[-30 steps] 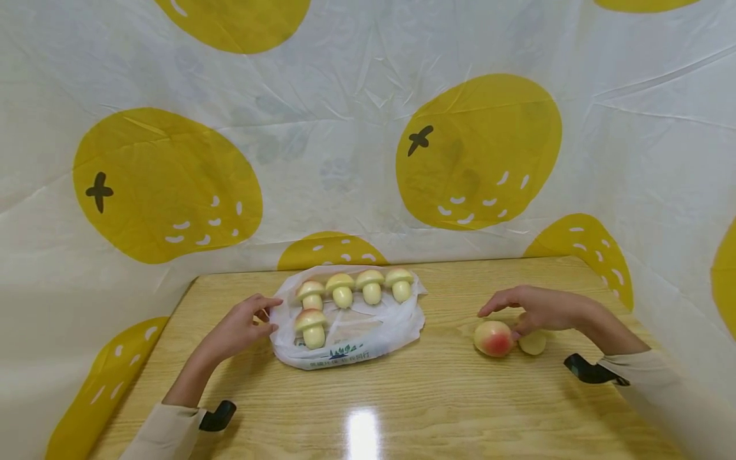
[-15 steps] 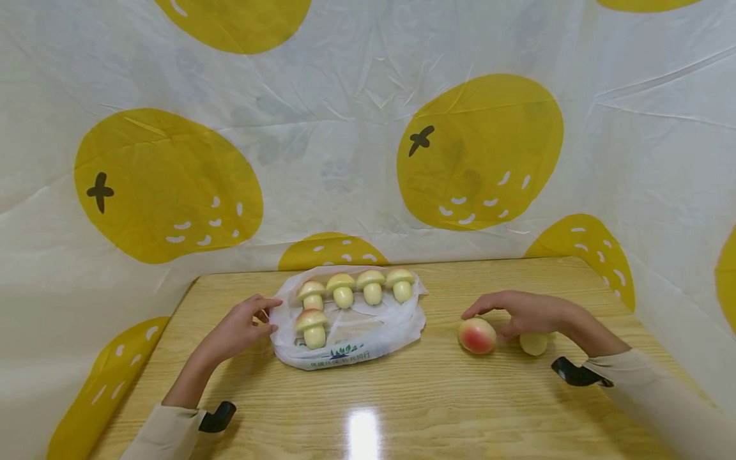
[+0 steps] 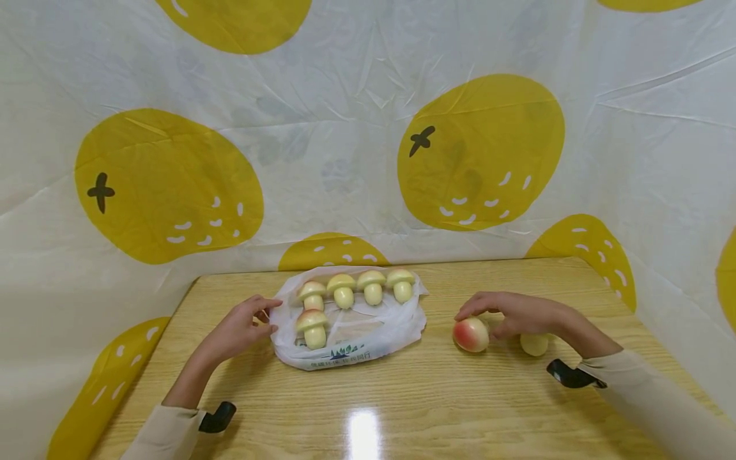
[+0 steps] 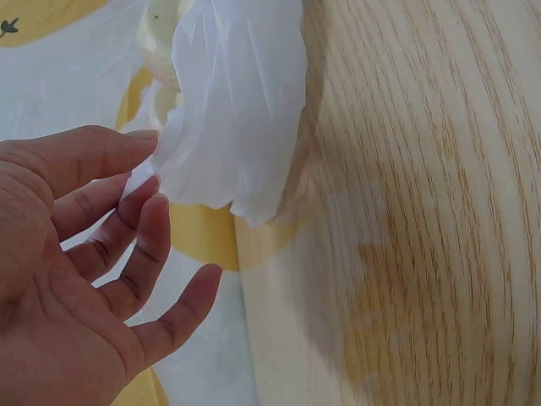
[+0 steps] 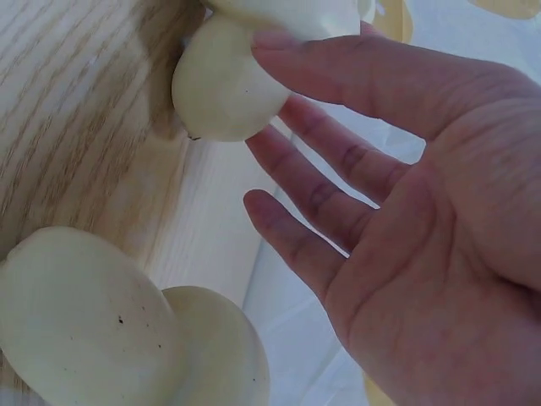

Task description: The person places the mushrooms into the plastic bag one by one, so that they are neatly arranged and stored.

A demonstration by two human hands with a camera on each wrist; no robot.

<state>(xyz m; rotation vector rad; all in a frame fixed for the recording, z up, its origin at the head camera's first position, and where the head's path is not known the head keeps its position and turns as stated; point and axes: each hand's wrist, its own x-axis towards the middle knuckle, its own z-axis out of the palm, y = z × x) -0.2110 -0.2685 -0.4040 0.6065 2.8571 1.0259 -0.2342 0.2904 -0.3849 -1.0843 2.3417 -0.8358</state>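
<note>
On the table lies a white plastic bag (image 3: pixel 397 329) with green print, its rim spread wide. Several toy mushrooms (image 3: pixel 373 293) lie in it, most in a back row and one (image 3: pixel 314 336) in front at the left. My left hand (image 3: pixel 244 326) pinches the bag's left edge between thumb and fingers. To the right of the bag, my right hand (image 3: pixel 520 314) grips a toy mushroom with a red-blushed cap (image 3: pixel 471 335), the thumb near where cap meets stem (image 5: pixel 228 85). Behind that hand lies another pale mushroom (image 3: pixel 535 345), partly hidden by the wrist.
The wood-grain table (image 3: pixel 287 409) reaches back to a white curtain (image 3: pixel 333 153) printed with big yellow fruit, which also encloses both sides. Black wrist cameras (image 3: pixel 218 417) sit at both cuffs.
My right hand has moved left with the red-blushed mushroom, whose cap has turned toward the left. The other loose mushroom stays put. My left hand and the bag have hardly moved.
</note>
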